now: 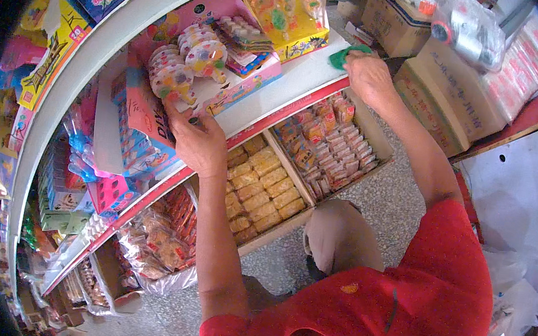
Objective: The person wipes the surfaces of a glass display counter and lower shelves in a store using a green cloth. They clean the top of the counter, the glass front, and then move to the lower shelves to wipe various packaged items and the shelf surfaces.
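My right hand (pixel 369 77) presses a folded green cloth (pixel 340 57) onto the right end of a white shelf board (pixel 303 78) with a red front edge. Farther left, my left hand (pixel 200 143) grips the near left corner of a pink display box (pixel 245 89); some fingertips are hidden. In that box stand round, clear toys with colourful pieces inside (pixel 204 55) and a stack of small packs (pixel 246 35). Close against my left hand is a red and blue box (pixel 147 106). A yellow display box (pixel 306 44) of bagged sweets stands behind the pink one.
Below the shelf, boxes hold wrapped yellow pastries (pixel 262 187) and small packaged snacks (pixel 339 151). Bagged biscuits (pixel 163 240) lie farther left. Cardboard cartons (pixel 454 89) are stacked at right. My knee (pixel 343 235) is over the speckled floor (pixel 389 190). A curved upper shelf edge (pixel 86 80) overhangs at left.
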`<act>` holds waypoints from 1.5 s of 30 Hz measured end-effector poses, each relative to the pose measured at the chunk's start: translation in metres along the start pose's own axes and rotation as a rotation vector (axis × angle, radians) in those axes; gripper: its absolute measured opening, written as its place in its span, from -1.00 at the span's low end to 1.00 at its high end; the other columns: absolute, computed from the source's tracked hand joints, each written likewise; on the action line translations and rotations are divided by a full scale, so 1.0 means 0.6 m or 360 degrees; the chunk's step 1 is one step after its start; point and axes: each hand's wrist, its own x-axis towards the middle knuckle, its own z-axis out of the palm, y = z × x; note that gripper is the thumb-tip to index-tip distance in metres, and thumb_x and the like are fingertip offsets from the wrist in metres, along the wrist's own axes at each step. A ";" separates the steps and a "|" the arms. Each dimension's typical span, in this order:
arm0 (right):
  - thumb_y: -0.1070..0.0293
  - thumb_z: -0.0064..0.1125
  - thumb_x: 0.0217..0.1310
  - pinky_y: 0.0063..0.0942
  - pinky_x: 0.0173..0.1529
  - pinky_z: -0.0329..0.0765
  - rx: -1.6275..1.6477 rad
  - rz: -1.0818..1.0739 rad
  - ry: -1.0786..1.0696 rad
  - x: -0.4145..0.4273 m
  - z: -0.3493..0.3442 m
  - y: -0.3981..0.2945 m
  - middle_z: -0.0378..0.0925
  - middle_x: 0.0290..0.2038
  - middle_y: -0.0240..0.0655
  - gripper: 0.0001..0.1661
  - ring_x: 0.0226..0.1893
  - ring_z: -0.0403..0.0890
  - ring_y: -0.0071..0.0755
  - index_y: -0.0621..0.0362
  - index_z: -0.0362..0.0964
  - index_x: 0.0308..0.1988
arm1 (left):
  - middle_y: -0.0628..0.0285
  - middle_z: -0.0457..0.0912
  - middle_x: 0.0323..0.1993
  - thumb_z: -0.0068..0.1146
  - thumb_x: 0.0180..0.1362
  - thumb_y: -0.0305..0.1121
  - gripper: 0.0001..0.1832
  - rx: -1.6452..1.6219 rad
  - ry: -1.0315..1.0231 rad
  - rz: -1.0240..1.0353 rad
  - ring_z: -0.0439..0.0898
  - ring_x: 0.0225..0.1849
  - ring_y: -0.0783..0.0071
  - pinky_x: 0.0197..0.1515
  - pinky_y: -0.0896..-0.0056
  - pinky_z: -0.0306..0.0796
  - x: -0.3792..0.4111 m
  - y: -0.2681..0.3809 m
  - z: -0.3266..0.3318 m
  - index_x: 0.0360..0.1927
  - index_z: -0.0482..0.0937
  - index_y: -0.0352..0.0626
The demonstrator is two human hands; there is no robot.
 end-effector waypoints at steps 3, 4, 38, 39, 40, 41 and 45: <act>0.30 0.17 0.21 -0.19 0.02 0.52 0.0830 -0.0416 0.0160 0.002 0.005 0.002 0.59 -0.05 -0.08 -0.72 -0.07 0.60 0.03 0.27 0.55 -0.16 | 0.04 0.61 -0.09 0.11 0.11 -0.40 -0.25 0.0057 0.0007 0.0013 0.63 -0.19 0.03 -0.29 0.00 0.49 0.001 0.005 0.000 0.40 0.11 -0.15; 0.26 0.21 0.19 -0.26 0.10 0.49 0.0866 -0.0395 -0.0052 0.012 -0.001 0.013 0.59 -0.01 -0.13 -0.64 0.00 0.57 -0.04 0.25 0.53 -0.07 | 0.03 0.61 -0.09 0.10 0.10 -0.41 -0.24 0.0057 -0.0003 -0.0002 0.63 -0.18 0.04 -0.29 0.00 0.49 0.002 0.005 0.000 0.40 0.10 -0.15; 0.08 0.09 0.21 -0.18 0.09 0.49 0.0495 -0.0265 -0.0225 0.349 0.125 0.068 0.55 0.02 0.02 -0.53 0.02 0.58 0.07 0.12 0.51 0.02 | 0.05 0.61 -0.17 0.10 0.13 -0.39 -0.25 0.0114 0.0132 0.0100 0.62 -0.24 0.05 -0.32 0.08 0.50 0.000 0.005 0.020 0.41 0.12 -0.21; 0.07 0.10 0.20 -0.17 0.09 0.49 0.0522 -0.0255 -0.0235 0.341 0.126 0.065 0.55 0.01 0.01 -0.53 0.01 0.58 0.07 0.11 0.52 0.01 | 0.05 0.61 -0.18 0.10 0.13 -0.38 -0.25 0.0118 0.0130 0.0118 0.62 -0.24 0.05 -0.32 0.08 0.50 0.000 0.006 0.016 0.41 0.12 -0.21; 0.07 0.11 0.19 -0.17 0.08 0.49 0.0549 -0.0250 -0.0245 0.332 0.125 0.069 0.56 0.01 0.01 -0.53 0.01 0.58 0.07 0.10 0.52 0.01 | 0.06 0.61 -0.18 0.11 0.13 -0.38 -0.25 0.0118 0.0125 0.0138 0.61 -0.24 0.05 -0.33 0.07 0.50 0.000 0.007 0.014 0.40 0.12 -0.22; 0.06 0.12 0.18 -0.16 0.08 0.49 0.0589 -0.0246 -0.0253 0.321 0.121 0.078 0.56 0.00 0.01 -0.53 0.01 0.58 0.07 0.09 0.53 0.00 | 0.05 0.61 -0.18 0.11 0.13 -0.37 -0.25 0.0121 0.0086 0.0094 0.61 -0.23 0.05 -0.33 0.08 0.50 -0.001 0.008 0.014 0.40 0.11 -0.22; 0.05 0.08 0.21 -0.14 0.06 0.50 0.0618 -0.0264 -0.0284 0.253 0.089 0.092 0.56 -0.03 0.04 -0.53 -0.02 0.60 0.10 0.09 0.53 0.00 | 0.02 0.60 -0.13 0.10 0.14 -0.34 -0.25 0.0130 0.0194 0.0220 0.61 -0.21 0.04 -0.33 0.08 0.50 0.004 0.001 0.008 0.40 0.11 -0.26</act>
